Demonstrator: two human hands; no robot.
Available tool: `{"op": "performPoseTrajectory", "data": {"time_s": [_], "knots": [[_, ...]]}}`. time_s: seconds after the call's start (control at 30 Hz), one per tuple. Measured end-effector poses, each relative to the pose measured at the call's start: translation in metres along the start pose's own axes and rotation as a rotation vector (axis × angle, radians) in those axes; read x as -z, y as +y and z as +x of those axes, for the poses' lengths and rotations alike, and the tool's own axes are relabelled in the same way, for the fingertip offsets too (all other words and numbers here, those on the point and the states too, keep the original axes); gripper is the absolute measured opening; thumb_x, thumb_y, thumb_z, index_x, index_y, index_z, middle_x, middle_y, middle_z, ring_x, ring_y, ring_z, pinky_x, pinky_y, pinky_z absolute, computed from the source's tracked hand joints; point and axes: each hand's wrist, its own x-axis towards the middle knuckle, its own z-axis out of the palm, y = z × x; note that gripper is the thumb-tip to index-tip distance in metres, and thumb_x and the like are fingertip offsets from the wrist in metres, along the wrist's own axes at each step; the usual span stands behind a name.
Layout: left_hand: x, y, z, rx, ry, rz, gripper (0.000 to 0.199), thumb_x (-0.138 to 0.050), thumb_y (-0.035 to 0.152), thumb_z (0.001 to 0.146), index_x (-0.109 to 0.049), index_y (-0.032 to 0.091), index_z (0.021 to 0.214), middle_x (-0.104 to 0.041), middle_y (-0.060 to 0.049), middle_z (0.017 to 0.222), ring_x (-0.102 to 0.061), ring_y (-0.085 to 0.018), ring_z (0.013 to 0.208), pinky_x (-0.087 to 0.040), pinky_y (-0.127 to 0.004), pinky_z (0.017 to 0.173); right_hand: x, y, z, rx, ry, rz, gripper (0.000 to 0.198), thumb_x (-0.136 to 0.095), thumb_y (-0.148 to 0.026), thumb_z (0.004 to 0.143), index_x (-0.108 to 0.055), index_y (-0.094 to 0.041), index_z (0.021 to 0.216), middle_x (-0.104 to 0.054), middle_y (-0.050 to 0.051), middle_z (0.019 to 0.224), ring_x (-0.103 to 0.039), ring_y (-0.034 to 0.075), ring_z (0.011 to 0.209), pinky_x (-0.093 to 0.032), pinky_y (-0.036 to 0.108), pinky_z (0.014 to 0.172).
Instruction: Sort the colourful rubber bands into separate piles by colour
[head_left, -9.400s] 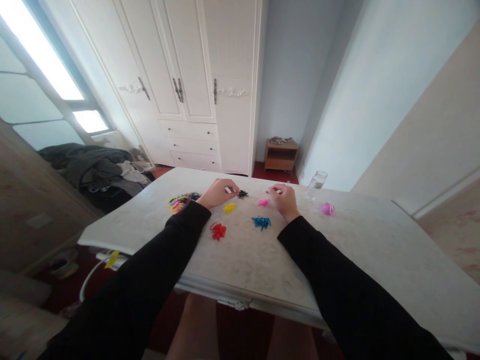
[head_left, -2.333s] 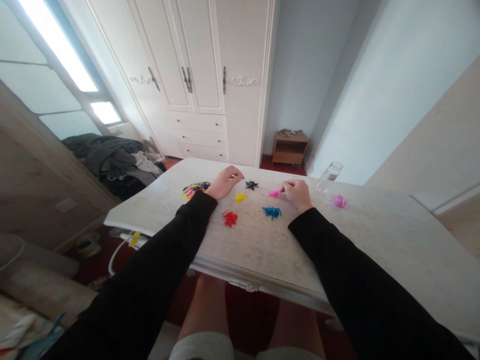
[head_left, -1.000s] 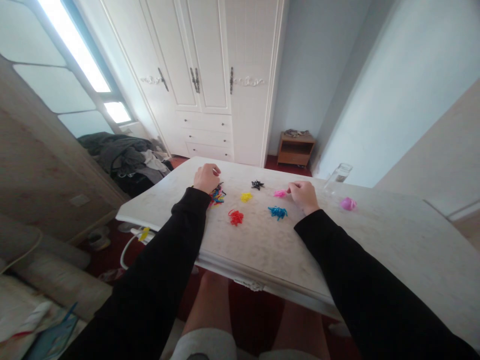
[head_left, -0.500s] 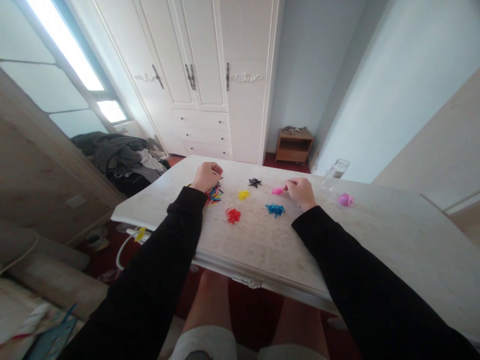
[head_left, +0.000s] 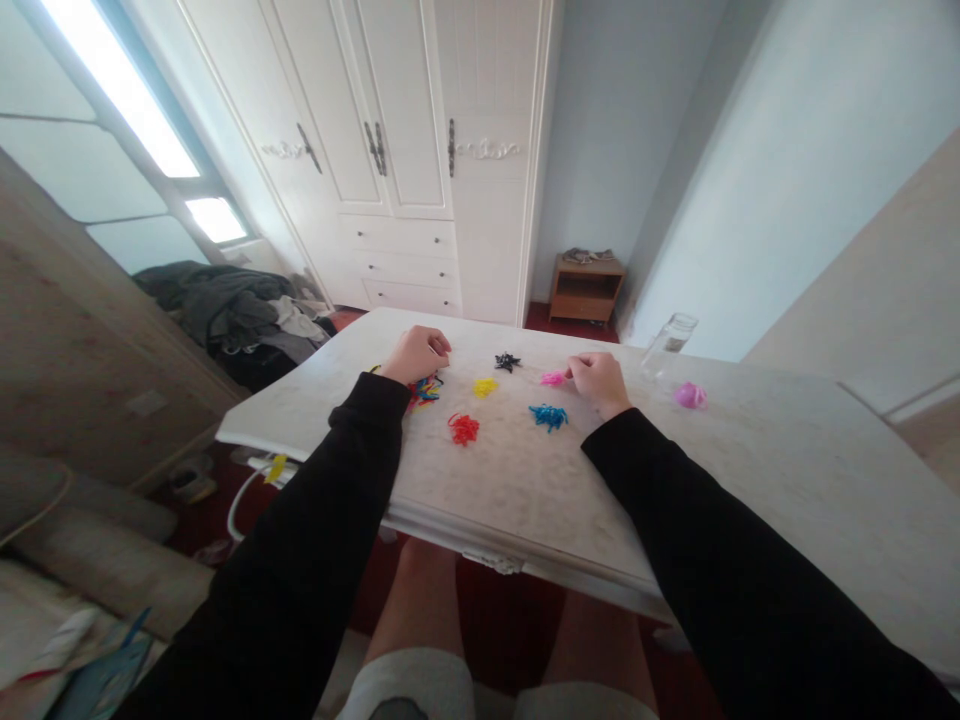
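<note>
My left hand [head_left: 417, 354] is closed, fingers curled together, over the far edge of a mixed pile of small thin coloured pieces [head_left: 425, 391]. What it holds, if anything, is too small to name. My right hand [head_left: 598, 381] is closed in a pinch at the edge of a small pink pile [head_left: 553, 379]; its fingertips hide anything between them. Between the hands lie separate piles of black pieces [head_left: 508, 362], yellow pieces [head_left: 485, 387], red pieces [head_left: 464, 429] and blue pieces [head_left: 548, 417].
All this lies on a white table [head_left: 510, 490]. To the right of my right hand are a clear glass bottle [head_left: 667, 347] and a pink-purple rounded item [head_left: 690, 396]. Beyond stand a white wardrobe [head_left: 405, 180] and a small wooden cabinet [head_left: 587, 290]. Dark clothes [head_left: 217, 310] are heaped at left.
The fingers of my left hand have shifted slightly right and curled lower. My right hand stays by the pink pile. The whole view has shifted a little.
</note>
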Motion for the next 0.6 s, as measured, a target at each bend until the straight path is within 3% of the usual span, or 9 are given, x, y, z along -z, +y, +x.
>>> {"op": "performPoseTrajectory", "data": {"time_s": [0.23,0.47,0.6], "knots": [[0.000,0.002,-0.002,-0.042,-0.051,0.002,0.021,-0.063,0.017,0.060,-0.074,0.017,0.079,-0.076,-0.004,0.078,-0.070,-0.020,0.073,-0.056,-0.029,0.068,-0.001,0.002,0.001,0.008,-0.001,0.007,0.029,-0.053,-0.028,0.080,-0.068,-0.019,0.056,-0.069,0.007,0.061,-0.063,0.021,0.066,-0.039,0.031,0.064],[0.013,-0.003,-0.006,0.050,0.111,0.132,0.017,-0.065,0.015,0.064,-0.075,0.019,0.078,-0.077,-0.004,0.083,-0.071,-0.021,0.080,-0.055,-0.031,0.079,-0.001,0.002,0.001,0.013,-0.003,0.004,0.029,-0.053,-0.028,0.080,-0.067,-0.020,0.055,-0.068,0.007,0.060,-0.062,0.021,0.065,-0.038,0.031,0.064],[0.020,-0.001,-0.010,0.104,0.102,0.170,0.017,-0.066,0.013,0.064,-0.074,0.019,0.077,-0.077,-0.003,0.080,-0.070,-0.021,0.081,-0.053,-0.030,0.079,-0.001,0.001,0.001,0.011,-0.004,0.000,0.029,-0.053,-0.028,0.079,-0.068,-0.020,0.055,-0.067,0.007,0.059,-0.062,0.021,0.065,-0.038,0.031,0.063]]}}
